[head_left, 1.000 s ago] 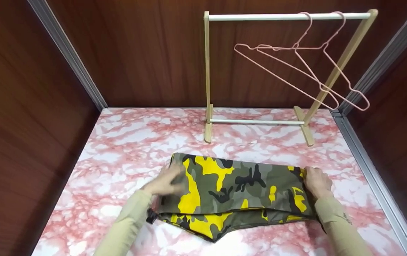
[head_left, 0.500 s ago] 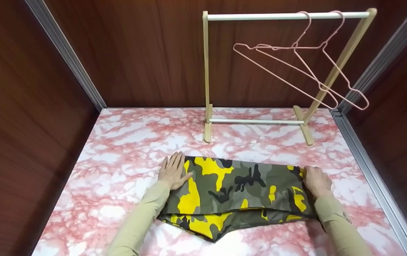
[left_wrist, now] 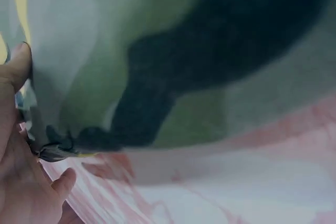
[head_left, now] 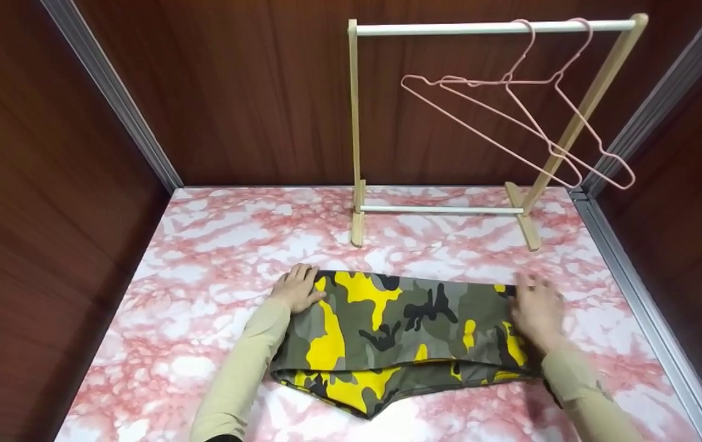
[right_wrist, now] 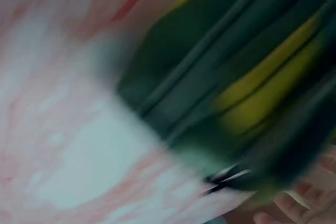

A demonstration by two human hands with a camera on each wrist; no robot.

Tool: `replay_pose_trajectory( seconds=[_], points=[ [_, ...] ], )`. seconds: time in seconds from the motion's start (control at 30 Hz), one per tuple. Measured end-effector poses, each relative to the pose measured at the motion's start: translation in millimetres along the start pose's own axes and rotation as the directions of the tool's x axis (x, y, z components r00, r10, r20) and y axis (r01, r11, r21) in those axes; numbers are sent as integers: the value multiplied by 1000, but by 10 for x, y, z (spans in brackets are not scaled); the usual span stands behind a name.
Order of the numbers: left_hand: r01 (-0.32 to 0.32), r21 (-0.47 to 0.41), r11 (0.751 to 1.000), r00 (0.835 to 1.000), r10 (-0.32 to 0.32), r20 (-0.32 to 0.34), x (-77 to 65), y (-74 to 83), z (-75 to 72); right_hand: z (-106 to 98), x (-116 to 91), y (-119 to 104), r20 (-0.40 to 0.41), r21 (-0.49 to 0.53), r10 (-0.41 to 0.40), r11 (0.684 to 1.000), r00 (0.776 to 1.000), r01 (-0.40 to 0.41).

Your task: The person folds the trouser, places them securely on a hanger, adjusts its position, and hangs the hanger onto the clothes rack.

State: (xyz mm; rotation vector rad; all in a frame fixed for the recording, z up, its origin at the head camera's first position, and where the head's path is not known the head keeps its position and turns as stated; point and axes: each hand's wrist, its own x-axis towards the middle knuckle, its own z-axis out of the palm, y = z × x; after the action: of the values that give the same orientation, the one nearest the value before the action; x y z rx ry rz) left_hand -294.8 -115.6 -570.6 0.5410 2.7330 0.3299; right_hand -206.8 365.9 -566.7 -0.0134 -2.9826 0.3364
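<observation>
Camouflage trousers (head_left: pixel 400 325) in grey-green, black and yellow lie folded across the near part of the table, with a pointed flap of the lower layer showing along the near side. My left hand (head_left: pixel 296 290) grips their far left corner, thumb on top and fingers bent over the edge. The left wrist view has the thumb (left_wrist: pixel 20 64) against the cloth (left_wrist: pixel 168 56). At the far right corner my right hand (head_left: pixel 538 310) is blurred over the edge. Its loosely spread fingers (right_wrist: pixel 286 203) show low in the right wrist view, beside the layered cloth folds (right_wrist: pixel 210 98).
Behind the trousers stands a wooden rack (head_left: pixel 356 123) with white rails. Two pink hangers (head_left: pixel 510 80) hang towards the right of its top rail (head_left: pixel 437 29). Brown panels (head_left: pixel 253 92) with metal edge strips wall in the pink-and-white marbled table (head_left: pixel 216 245).
My left hand came down flat on the far left corner, then bent its fingers over the edge. My right hand has shifted from the right edge up and inward over the corner. The trousers lie still.
</observation>
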Motion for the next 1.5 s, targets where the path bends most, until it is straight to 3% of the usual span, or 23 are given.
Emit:
replay_pose_trajectory(
  seconds=[0.07, 0.1, 0.17, 0.27, 0.37, 0.6, 0.83, 0.97, 1.07, 1.17, 1.3, 1.4, 1.5],
  points=[
    [18, 11, 1000, 1000, -18, -3, 17, -5, -10, 47, -45, -230, -49, 2, -131, 991, 990, 131],
    [27, 20, 999, 1000, -27, -5, 24, -7, -14, 66, -76, -351, -23, 3, -183, 983, 983, 184],
    [44, 37, 998, 999, -44, -15, 45, -16, -10, 112, -158, -571, 70, 45, -251, 968, 966, 248],
    [63, 56, 996, 998, -61, -32, 77, -44, 14, 183, -306, -714, 261, 88, -272, 962, 926, 257],
    [78, 72, 994, 996, -75, -47, 94, -74, 44, 283, -417, -634, 292, 117, -285, 958, 913, 262],
    [84, 79, 993, 992, -76, -102, 74, -84, 87, 399, -536, -355, 213, 128, -294, 954, 932, 272],
    [62, 173, 983, 995, -46, -93, 15, 12, 55, 407, -558, -119, 251, 215, -302, 944, 920, 252],
    [-18, 258, 966, 998, 35, -60, -12, 240, 42, 408, -577, -44, 217, 260, -383, 909, 898, 324],
    [-163, 285, 945, 980, 188, -63, -63, 538, 83, 390, -597, -12, 184, 278, -443, 880, 878, 385],
    [-342, 328, 881, 925, 377, -50, -153, 870, 170, 342, -607, 1, 151, 273, -491, 855, 858, 441],
    [-509, 434, 743, 831, 556, 23, -273, 1225, 344, 254, -601, 21, 62, 195, -553, 823, 831, 534],
    [-559, 519, 647, 782, 620, 69, -322, 1384, 485, 189, -601, 32, 22, 117, -601, 795, 799, 595],
    [-554, 602, 575, 759, 647, 81, -334, 1469, 589, 117, -616, 29, 55, 79, -630, 776, 775, 625]
  ],
)
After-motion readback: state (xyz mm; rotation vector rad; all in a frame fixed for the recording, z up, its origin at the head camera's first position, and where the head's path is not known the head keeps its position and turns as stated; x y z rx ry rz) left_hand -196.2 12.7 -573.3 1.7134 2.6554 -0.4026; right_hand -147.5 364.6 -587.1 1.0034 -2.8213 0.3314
